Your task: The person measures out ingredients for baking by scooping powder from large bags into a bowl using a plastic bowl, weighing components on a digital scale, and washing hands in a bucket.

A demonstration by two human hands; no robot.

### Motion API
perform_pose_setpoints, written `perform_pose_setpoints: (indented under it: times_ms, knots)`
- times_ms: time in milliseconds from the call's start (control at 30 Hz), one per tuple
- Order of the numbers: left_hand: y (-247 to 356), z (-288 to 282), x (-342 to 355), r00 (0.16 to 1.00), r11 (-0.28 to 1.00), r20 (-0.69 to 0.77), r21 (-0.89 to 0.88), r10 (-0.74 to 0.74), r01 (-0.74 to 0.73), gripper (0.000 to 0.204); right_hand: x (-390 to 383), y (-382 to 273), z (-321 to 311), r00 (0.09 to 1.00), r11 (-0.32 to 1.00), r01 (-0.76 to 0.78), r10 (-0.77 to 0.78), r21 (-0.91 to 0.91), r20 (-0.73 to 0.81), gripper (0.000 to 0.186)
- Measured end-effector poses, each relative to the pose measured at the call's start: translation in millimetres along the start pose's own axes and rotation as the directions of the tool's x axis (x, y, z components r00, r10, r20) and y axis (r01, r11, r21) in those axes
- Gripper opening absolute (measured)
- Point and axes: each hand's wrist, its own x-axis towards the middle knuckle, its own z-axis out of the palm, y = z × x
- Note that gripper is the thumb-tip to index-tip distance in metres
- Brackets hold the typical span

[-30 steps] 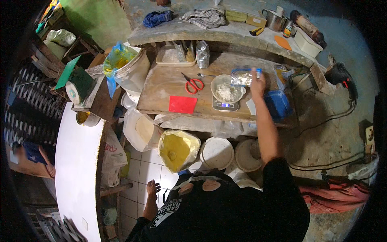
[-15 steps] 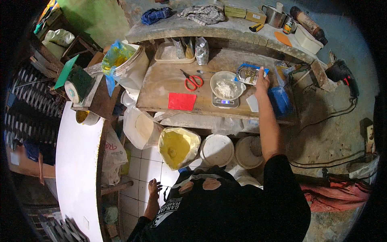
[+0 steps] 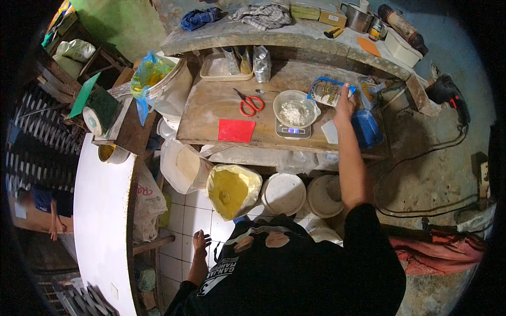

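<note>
My right hand (image 3: 344, 109) grips a blue-edged, printed packet (image 3: 324, 92), held tilted at the right rim of a translucent bowl (image 3: 282, 98). White powder (image 3: 294, 114) lies inside that bowl, which rests on a small digital scale (image 3: 293, 132) with a lit display. Whether any powder is leaving the packet is too small to tell. Down by my side, my left hand (image 3: 200, 242) hangs free above the tiled floor, fingers apart and loosely bent. Red-handled scissors (image 3: 251, 106), a spoon (image 3: 267, 91) and a red rectangular piece (image 3: 236, 130) lie left of the scale.
A blue tray (image 3: 367, 130) and a white card (image 3: 330, 132) flank my right forearm. Below the table stand a lined tub of yellow stuff (image 3: 234, 192) and lidded buckets (image 3: 284, 195). A big lined bucket (image 3: 171, 92) stands left. Another person (image 3: 45, 203) is at far left.
The packet stays in my right hand at the bowl and has turned slightly. My left hand still hangs low. The other person's arm has shifted at far left.
</note>
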Motion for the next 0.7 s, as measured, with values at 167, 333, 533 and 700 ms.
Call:
perform_pose_setpoints:
  times_ms: [167,333,533,700]
  knots:
    - [0,2,-1,1.000,1.000,0.022,0.000,-0.013,0.013,0.041,-9,-1,17,0.924,0.871,0.360,-0.284,-0.334,0.256,0.051]
    - [-5,-1,1,1.000,1.000,0.024,-0.021,0.009,-0.008,0.043,-2,-5,23,0.943,0.866,0.321,-0.255,-0.383,0.213,0.050]
    - [-12,-8,-2,1.000,1.000,0.013,0.006,0.001,-0.001,0.045,5,-9,29,0.948,0.902,0.309,-0.264,-0.303,0.179,0.050]
    - [-15,-10,-3,1.000,0.999,0.013,-0.027,-0.028,0.028,0.043,3,-1,31,0.908,0.815,0.388,-0.258,-0.430,0.330,0.046]
